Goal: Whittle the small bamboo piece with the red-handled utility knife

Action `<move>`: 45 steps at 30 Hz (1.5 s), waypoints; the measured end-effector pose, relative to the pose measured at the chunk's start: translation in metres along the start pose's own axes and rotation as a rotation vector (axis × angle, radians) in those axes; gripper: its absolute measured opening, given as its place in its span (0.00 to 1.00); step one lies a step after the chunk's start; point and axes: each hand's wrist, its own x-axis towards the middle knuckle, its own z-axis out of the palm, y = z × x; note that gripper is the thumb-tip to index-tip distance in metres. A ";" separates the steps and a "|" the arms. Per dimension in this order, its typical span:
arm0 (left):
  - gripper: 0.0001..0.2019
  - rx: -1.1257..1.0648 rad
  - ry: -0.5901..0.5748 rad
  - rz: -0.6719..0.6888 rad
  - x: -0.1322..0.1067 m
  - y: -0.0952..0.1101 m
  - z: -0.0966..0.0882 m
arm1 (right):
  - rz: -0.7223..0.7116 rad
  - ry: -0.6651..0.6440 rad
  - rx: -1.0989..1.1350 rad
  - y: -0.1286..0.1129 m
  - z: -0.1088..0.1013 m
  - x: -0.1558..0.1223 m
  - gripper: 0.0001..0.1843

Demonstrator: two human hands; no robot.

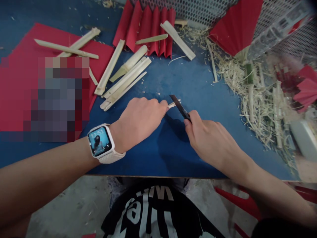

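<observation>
Over the middle of the blue table, my left hand (142, 115) is closed around a thin pale bamboo strip (171, 105); only its right end shows past the fingertips. A white smartwatch (101, 141) is on that wrist. My right hand (210, 135) grips a utility knife (183, 110) with a dark blade. The blade crosses the strip's exposed end, seemingly against it. Beyond my left hand lie several split bamboo pieces (128, 84), partly stacked and slanting up to the right.
Red card sheets (99, 49) lie at the left, under a pixelated patch. Pleated red paper (146, 28) sits at the back. Bamboo shavings (250, 89) heap up at the right, near a red paper fan (235, 26) and a mesh panel (200, 11). The table's front edge (158, 176) is near my body.
</observation>
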 end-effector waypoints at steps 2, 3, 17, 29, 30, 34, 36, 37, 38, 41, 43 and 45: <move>0.18 0.003 -0.010 0.003 0.001 -0.001 -0.001 | 0.005 -0.023 -0.032 -0.001 -0.002 0.001 0.17; 0.18 0.006 -0.017 0.007 0.001 -0.002 -0.001 | 0.008 -0.033 -0.053 -0.002 -0.003 0.001 0.17; 0.20 0.054 0.005 0.046 0.005 -0.005 0.005 | -0.014 -0.041 -0.216 -0.015 -0.015 0.012 0.24; 0.23 0.056 -0.028 0.017 0.006 -0.002 0.004 | 0.047 -0.039 -0.216 -0.019 -0.010 -0.006 0.24; 0.23 0.052 -0.029 0.021 0.006 -0.002 0.005 | 0.049 -0.034 -0.212 -0.019 -0.010 -0.006 0.24; 0.24 0.048 -0.006 0.033 0.006 -0.003 0.003 | 0.056 -0.009 -0.194 -0.018 -0.010 -0.003 0.25; 0.23 0.054 0.004 0.041 0.008 -0.002 0.000 | 0.058 -0.003 -0.181 -0.018 -0.010 -0.002 0.25; 0.23 0.058 0.009 0.047 0.009 0.000 -0.001 | 0.058 -0.003 -0.176 -0.019 -0.010 -0.001 0.25; 0.23 0.060 0.013 0.050 0.010 0.001 -0.001 | 0.061 -0.005 -0.175 -0.019 -0.010 -0.001 0.25; 0.25 0.059 0.020 0.050 0.013 0.006 0.000 | 0.072 -0.018 -0.178 -0.021 -0.010 -0.003 0.24; 0.26 0.060 0.014 0.049 0.014 0.009 0.001 | 0.076 -0.023 -0.180 -0.021 -0.009 -0.004 0.24; 0.26 0.065 0.017 0.053 0.014 0.010 0.003 | 0.074 -0.016 -0.183 -0.021 -0.008 -0.004 0.25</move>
